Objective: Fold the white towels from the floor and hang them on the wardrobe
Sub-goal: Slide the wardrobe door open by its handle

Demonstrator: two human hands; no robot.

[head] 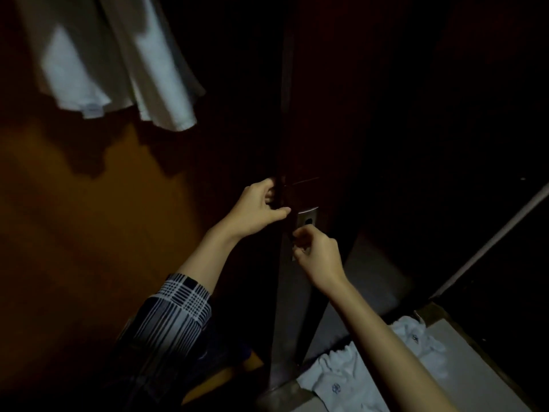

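Observation:
Two white towels (118,60) hang at the upper left against the brown wardrobe side (74,218). More white towels (350,382) lie crumpled on the floor at the lower right. My left hand (257,211) grips the edge of the dark wardrobe door (312,114). Just below it, my right hand (319,254) is pinched closed at the metal lock plate (307,217); whether it holds a key is hidden by the fingers and the dark.
The room is very dark. A pale rail or edge (490,239) runs diagonally at the right. Light floor (475,367) shows at the lower right beside the towels. My checked sleeve (178,316) covers the left forearm.

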